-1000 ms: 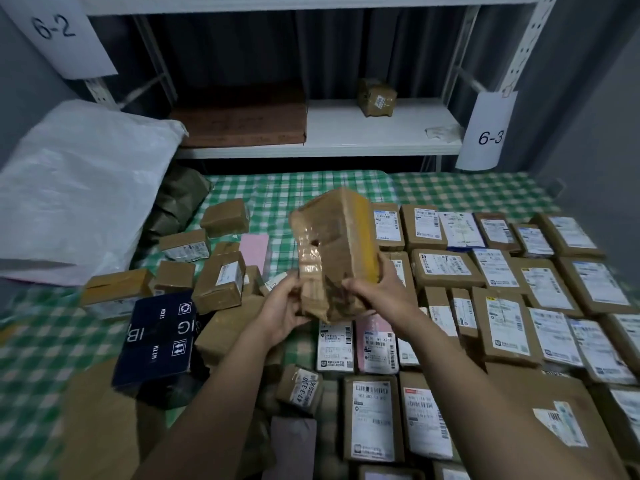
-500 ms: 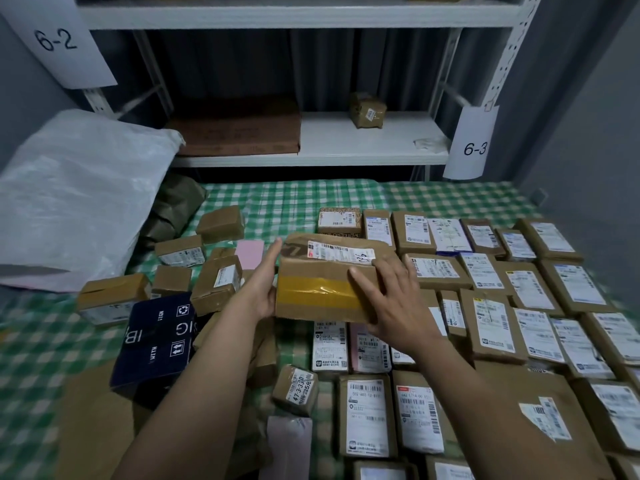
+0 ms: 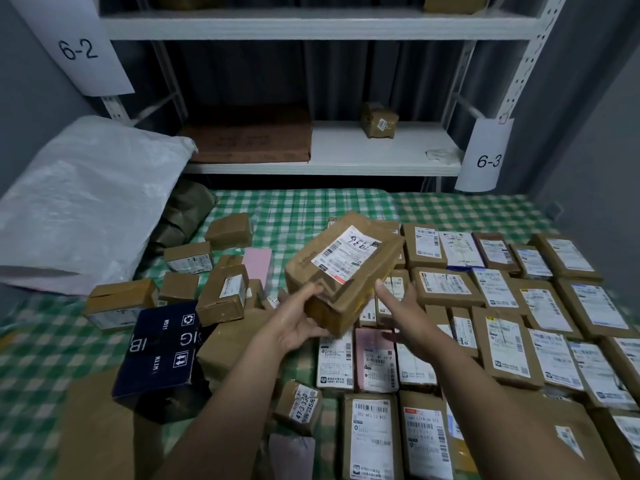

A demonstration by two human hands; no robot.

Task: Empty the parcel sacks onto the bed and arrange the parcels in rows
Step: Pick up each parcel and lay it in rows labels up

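A brown taped parcel (image 3: 343, 268) with a white shipping label facing up is tilted above the green checked bed (image 3: 301, 209). My left hand (image 3: 298, 320) grips its near left corner, thumb on top and fingers underneath. My right hand (image 3: 405, 306) is at the parcel's near right edge with fingers straight, the index fingertip against the cardboard. To the right, labelled parcels (image 3: 498, 292) lie in rows, labels up. To the left is a loose pile of parcels (image 3: 225, 292), including a dark blue box (image 3: 162, 355). A white parcel sack (image 3: 83, 206) lies at the bed's left.
White metal shelving (image 3: 377, 150) stands behind the bed, carrying a flat brown carton (image 3: 249, 140) and a small taped parcel (image 3: 379, 121). Paper signs read 6-2 (image 3: 78, 48) and 6-3 (image 3: 488, 161). Grey walls close in on the left and right. Bare checked sheet shows at the far middle.
The parcel has been turned from standing on edge to label-up and lifted slightly. My right hand has come off its top and now lies straight-fingered at its right edge.
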